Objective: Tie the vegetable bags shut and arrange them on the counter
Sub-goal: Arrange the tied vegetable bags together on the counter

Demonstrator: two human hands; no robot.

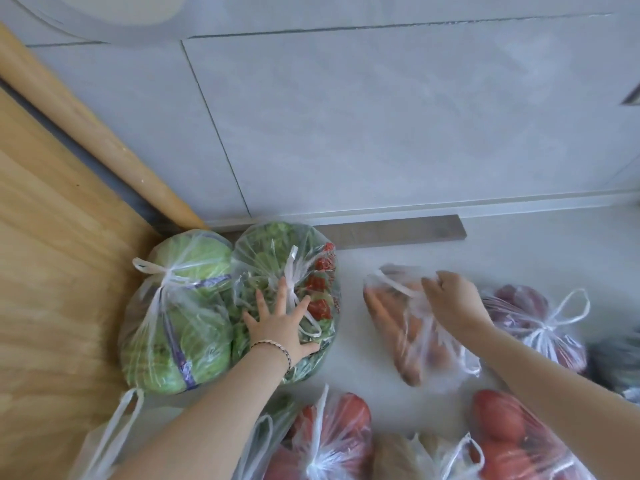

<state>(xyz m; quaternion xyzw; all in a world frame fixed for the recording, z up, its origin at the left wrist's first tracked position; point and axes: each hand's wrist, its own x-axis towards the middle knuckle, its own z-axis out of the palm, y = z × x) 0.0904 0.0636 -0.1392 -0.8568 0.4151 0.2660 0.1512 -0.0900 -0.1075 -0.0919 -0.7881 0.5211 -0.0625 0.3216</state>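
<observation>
Head view, L hand (282, 325) flat on greens bag (277, 268), R hand (450, 297) pinching carrot bag (398, 323)

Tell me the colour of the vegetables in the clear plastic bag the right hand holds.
Orange carrots in that clear plastic bag; head view.

Two hands on vegetable bags on a pale counter (519, 244).

The left hand (280, 323) lies flat, fingers spread, on the tied greens bag (266, 251), which touches a tied cabbage bag (176, 317) on its left, against a wooden panel (52, 271). The right hand (450, 299) pinches the loose top of the carrot bag (384, 317), which lies apart from the greens. A tied bag of purple produce (533, 317) sits just right of the carrots. Two tomato bags (329, 441) (512, 438) lie nearest the camera.
</observation>
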